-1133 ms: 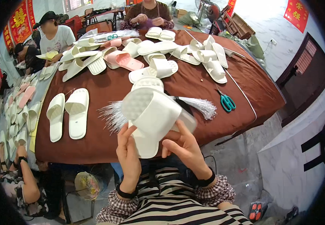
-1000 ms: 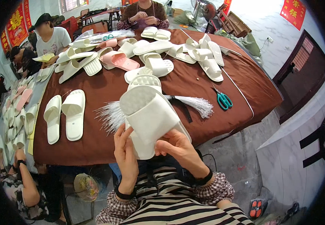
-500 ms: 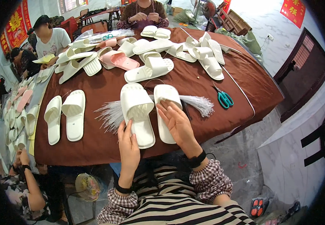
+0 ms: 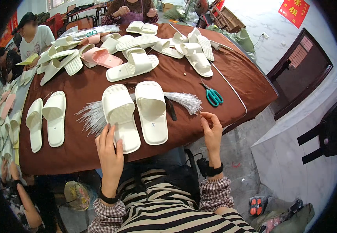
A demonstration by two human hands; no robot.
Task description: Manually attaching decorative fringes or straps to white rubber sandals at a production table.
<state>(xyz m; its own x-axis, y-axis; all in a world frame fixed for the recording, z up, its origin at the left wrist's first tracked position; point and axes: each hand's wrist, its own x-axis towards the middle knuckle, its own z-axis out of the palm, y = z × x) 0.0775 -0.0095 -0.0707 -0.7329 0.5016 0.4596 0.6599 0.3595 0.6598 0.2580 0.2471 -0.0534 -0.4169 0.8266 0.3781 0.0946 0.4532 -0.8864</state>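
Observation:
A pair of white slippers stands before me, the left slipper (image 4: 126,134) and the right slipper (image 4: 155,130), side by side and joined at the toes by a thin loop. My left hand (image 4: 110,157) rests its outstretched fingers on the left slipper's sole near the heel, not gripping it. My right hand (image 4: 213,136) is off the slippers, thumb and forefinger brought together by the end of a bundle of clear plastic strands (image 4: 186,101). Whatever that pinch holds is too fine to make out. The bundle lies behind the slippers, with a black strip (image 4: 171,108) across it.
Teal-handled scissors (image 4: 214,97) lie right of the bundle. Another white pair (image 4: 54,120) sits at left. White slippers and a pink slipper (image 4: 102,57) pile up at the back of the brown-covered table (image 4: 83,91). Other people work at the far side and left.
My right hand has left the right slipper and moved right to the strands' end, its fingers curling into a pinch. My left hand stays at the left slipper. The view has shifted.

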